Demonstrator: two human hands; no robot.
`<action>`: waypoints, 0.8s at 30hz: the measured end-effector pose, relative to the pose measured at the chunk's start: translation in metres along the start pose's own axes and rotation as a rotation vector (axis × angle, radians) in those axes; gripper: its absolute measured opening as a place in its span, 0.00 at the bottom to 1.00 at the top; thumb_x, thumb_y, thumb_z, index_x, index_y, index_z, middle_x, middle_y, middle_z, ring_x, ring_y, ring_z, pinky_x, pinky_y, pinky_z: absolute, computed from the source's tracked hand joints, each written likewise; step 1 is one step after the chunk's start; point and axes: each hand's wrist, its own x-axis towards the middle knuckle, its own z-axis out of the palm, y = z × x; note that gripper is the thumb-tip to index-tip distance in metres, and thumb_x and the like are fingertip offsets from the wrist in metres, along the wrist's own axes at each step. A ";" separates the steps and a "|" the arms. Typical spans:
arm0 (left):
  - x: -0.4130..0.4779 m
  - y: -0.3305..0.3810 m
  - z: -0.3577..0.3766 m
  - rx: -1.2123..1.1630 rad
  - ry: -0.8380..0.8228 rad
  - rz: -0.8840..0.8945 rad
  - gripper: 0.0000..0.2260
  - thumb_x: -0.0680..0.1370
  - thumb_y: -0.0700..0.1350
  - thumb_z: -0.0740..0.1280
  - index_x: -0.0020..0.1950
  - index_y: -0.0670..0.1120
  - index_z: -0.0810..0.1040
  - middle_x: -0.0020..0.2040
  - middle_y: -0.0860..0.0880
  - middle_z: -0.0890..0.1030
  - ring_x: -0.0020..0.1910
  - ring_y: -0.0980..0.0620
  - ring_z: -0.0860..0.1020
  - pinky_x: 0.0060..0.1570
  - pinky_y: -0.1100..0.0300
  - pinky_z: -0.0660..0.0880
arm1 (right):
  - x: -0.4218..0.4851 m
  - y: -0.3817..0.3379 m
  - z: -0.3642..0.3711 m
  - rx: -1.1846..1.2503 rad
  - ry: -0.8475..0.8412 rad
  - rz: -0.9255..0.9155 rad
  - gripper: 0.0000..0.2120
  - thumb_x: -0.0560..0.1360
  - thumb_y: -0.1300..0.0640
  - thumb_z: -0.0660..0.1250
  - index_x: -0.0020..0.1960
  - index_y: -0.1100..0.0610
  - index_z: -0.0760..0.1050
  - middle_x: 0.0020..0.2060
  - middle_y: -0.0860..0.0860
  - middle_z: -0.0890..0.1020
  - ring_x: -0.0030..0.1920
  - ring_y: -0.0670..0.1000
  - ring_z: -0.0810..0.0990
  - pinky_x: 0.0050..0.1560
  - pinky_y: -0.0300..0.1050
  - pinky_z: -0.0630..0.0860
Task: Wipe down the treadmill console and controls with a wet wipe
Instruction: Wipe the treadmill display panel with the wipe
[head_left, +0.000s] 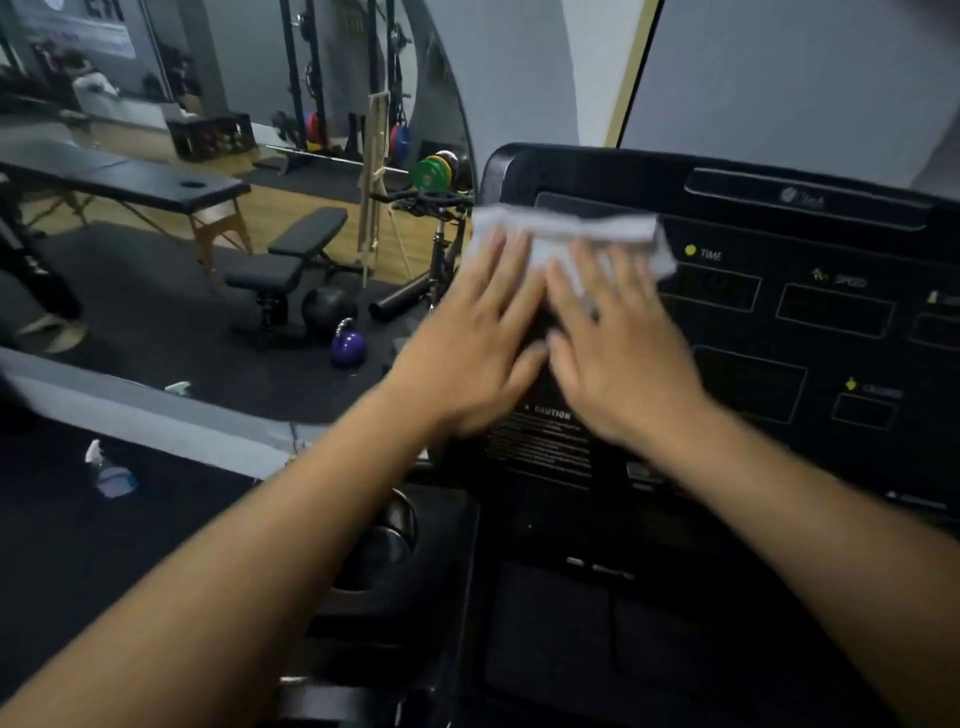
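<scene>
Evidently early in the wipe-down, judging by position alone. Both hands pressed flat on the wet wipe (566, 234) at the upper left corner of the treadmill console (779, 332), left hand (467, 353) and right hand (618, 358) side by side and almost touching, fingers (511, 270) spread wide and laid over the cloth rather than gripping it. Wipe stretched as a crumpled white band along the top edge of the left display area, spilling past the fingertips toward the TIME label (709, 253). Blurred by motion, so direction of the stroke not readable. No visible sheen or streaks to show which parts are already clean; cannot tell. Probably left to cover: the display windows toward the right edge, the caution label (545, 441) below the hands, and the dark control panel (623, 623) along the near edge. Spray bottle (111, 470) on the floor off the left side, well apart, not in use.
</scene>
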 end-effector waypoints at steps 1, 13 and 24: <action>0.021 -0.005 -0.008 -0.014 0.009 -0.018 0.32 0.78 0.52 0.51 0.77 0.34 0.56 0.77 0.31 0.52 0.77 0.32 0.47 0.75 0.39 0.48 | 0.016 0.007 -0.008 -0.010 0.008 0.023 0.31 0.78 0.46 0.47 0.77 0.59 0.57 0.77 0.61 0.55 0.76 0.65 0.51 0.76 0.59 0.45; -0.154 0.075 0.027 -0.195 -0.218 -0.042 0.29 0.77 0.49 0.58 0.77 0.40 0.63 0.79 0.42 0.56 0.80 0.44 0.47 0.75 0.50 0.52 | -0.159 -0.056 0.041 0.151 -0.254 -0.029 0.30 0.78 0.45 0.54 0.76 0.57 0.62 0.76 0.56 0.62 0.77 0.59 0.53 0.74 0.58 0.54; -0.126 0.115 0.032 -0.192 -0.263 0.009 0.27 0.81 0.53 0.55 0.77 0.43 0.63 0.78 0.41 0.60 0.79 0.41 0.52 0.75 0.47 0.52 | -0.197 -0.023 0.035 0.225 -0.238 0.098 0.27 0.79 0.47 0.54 0.75 0.57 0.63 0.76 0.53 0.61 0.78 0.53 0.54 0.74 0.52 0.54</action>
